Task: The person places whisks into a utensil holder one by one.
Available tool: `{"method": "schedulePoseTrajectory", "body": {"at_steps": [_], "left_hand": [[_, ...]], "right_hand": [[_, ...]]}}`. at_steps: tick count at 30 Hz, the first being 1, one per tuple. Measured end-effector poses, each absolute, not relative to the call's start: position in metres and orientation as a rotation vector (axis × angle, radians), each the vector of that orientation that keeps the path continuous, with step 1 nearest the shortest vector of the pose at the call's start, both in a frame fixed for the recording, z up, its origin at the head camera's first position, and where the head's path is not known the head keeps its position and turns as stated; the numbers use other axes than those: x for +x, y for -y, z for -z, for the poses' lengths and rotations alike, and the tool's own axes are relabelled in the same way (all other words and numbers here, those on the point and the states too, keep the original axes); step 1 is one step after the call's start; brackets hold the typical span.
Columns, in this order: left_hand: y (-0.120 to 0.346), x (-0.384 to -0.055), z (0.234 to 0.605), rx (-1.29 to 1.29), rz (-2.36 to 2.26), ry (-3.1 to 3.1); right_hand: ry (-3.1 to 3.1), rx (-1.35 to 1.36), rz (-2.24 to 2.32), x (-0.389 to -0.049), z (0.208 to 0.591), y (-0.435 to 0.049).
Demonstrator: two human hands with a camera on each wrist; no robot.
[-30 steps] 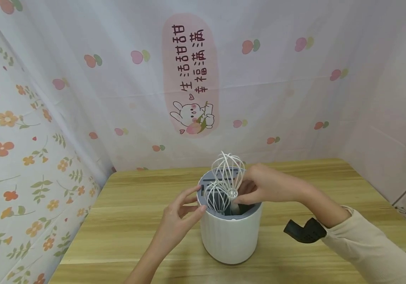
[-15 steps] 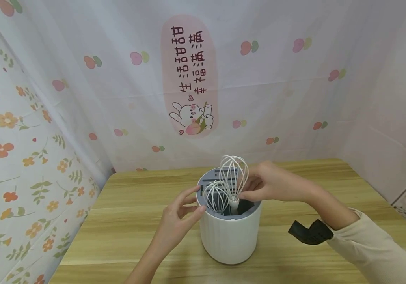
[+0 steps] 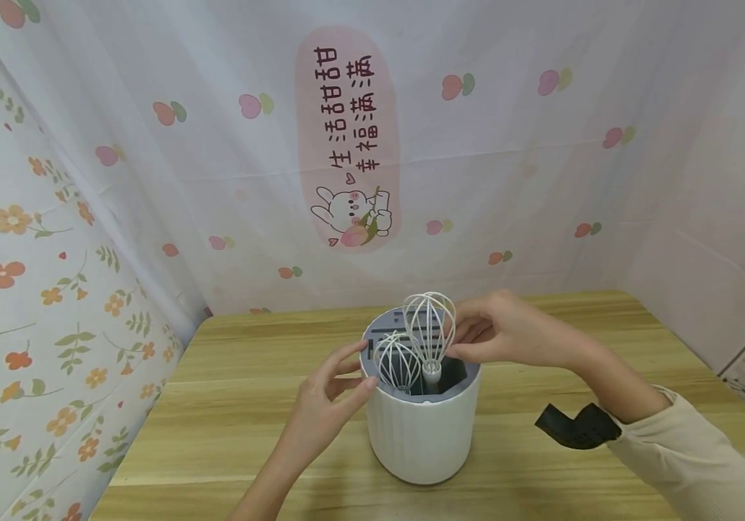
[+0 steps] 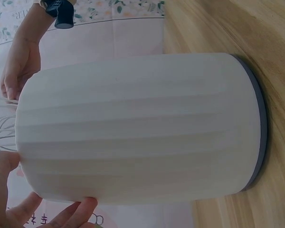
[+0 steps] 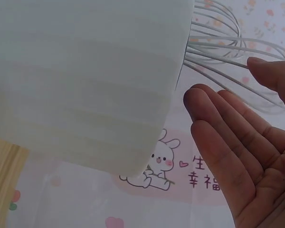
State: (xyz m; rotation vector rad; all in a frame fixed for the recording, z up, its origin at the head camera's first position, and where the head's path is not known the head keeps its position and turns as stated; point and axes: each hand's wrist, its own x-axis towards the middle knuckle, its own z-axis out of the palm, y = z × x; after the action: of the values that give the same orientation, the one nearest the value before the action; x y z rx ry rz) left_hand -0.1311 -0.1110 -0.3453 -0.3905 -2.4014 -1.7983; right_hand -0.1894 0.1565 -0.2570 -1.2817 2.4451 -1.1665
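A white ribbed utensil holder [image 3: 421, 445] with a grey slotted top [image 3: 375, 336] stands upright on the wooden table. Two white wire whisks stick up out of its opening: a taller one [image 3: 432, 373] at the right and a lower one [image 3: 400, 365] at the left. My left hand [image 3: 330, 398] rests its fingertips on the holder's left rim and side, thumb and fingers spread apart. Beside the taller whisk is my right hand [image 3: 512, 333], its fingers loosely bent. In the right wrist view, its thumb [image 5: 266, 71] and fingers stand apart, close to the wires, gripping nothing.
The holder stands around the middle of the wooden table [image 3: 236, 405]. Behind it hangs a printed curtain [image 3: 229, 174], and a flowered cloth [image 3: 53, 289] runs along the left side. A black wrist mount [image 3: 577, 427] juts from the right sleeve.
The taller whisk has sunk lower into the holder and shifted slightly right. My right hand has let go of it and drawn back to the right. The left hand stays in place.
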Motion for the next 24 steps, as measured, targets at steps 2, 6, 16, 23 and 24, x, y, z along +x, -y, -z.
{"method": "schedulePoseTrajectory", "body": {"at_steps": [2, 6, 16, 23, 24], "left_hand": [[0.111, -0.131, 0.345, -0.393, 1.800, 2.400], [0.111, -0.131, 0.345, -0.391, 1.800, 2.403], [0.111, -0.134, 0.345, -0.395, 1.805, 2.421], [0.113, -0.134, 0.344, -0.392, 1.791, 2.448], [0.113, -0.135, 0.344, -0.396, 1.790, 2.447]], "right_hand": [[-2.455, -1.290, 1.167, -0.189, 0.257, -0.158], [-2.485, -1.291, 1.154, -0.189, 0.257, -0.161], [-2.512, -1.254, 1.133, -0.191, 0.257, -0.168], [-2.507, -1.245, 1.139, -0.190, 0.257, -0.168], [-2.502, -1.247, 1.138, -0.189, 0.256, -0.168]]}}
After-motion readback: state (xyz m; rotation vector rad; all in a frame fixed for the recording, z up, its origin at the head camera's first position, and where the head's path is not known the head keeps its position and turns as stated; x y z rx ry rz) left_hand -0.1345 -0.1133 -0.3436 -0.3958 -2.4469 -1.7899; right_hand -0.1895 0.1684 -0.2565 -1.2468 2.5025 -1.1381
